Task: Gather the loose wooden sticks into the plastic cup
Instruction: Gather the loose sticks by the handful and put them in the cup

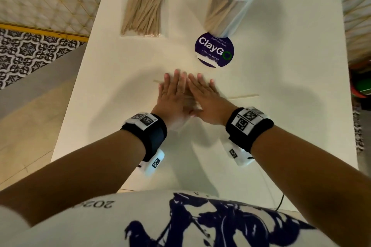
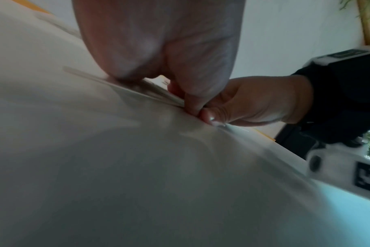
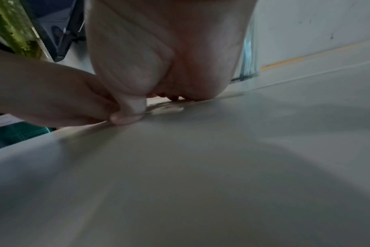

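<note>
Both hands lie flat, side by side, on the white table (image 1: 281, 66), pressing down on a small heap of loose wooden sticks (image 1: 189, 99). My left hand (image 1: 172, 90) and my right hand (image 1: 202, 94) have straight fingers pointing away from me, thumbs meeting. One stick end (image 1: 157, 81) pokes out to the left, another stick (image 1: 244, 97) to the right. In the left wrist view the sticks (image 2: 142, 93) lie under the palm. The clear plastic cup (image 1: 230, 6), holding many sticks, stands at the back right.
A zip bag of wooden sticks (image 1: 143, 13) lies at the back left. A round dark "ClayGo" sticker (image 1: 214, 50) sits in front of the cup. The table's left edge drops to a tiled floor (image 1: 30, 50).
</note>
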`<state>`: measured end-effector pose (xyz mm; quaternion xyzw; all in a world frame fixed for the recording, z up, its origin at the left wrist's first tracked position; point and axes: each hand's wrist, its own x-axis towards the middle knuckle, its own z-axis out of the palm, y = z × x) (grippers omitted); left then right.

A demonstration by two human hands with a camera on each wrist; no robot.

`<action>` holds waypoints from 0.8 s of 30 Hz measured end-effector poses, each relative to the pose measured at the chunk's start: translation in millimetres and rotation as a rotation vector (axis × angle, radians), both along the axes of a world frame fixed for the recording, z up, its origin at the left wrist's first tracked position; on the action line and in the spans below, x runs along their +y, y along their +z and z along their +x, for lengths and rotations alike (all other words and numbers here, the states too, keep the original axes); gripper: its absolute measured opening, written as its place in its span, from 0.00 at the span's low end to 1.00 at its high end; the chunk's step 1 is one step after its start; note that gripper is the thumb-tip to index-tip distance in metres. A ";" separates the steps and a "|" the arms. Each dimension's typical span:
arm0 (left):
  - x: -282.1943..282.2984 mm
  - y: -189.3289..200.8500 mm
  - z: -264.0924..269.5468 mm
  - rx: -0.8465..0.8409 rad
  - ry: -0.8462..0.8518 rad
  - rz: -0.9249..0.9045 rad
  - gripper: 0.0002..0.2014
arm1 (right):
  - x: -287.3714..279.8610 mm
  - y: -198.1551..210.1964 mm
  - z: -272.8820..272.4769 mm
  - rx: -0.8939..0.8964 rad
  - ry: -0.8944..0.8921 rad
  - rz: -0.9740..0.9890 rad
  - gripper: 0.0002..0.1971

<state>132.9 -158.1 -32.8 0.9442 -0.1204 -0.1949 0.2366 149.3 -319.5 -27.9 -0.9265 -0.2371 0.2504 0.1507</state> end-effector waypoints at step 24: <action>13.6 25.3 21.8 -0.145 -0.011 0.060 0.31 | -8.3 23.5 0.8 -0.391 0.065 -0.186 0.20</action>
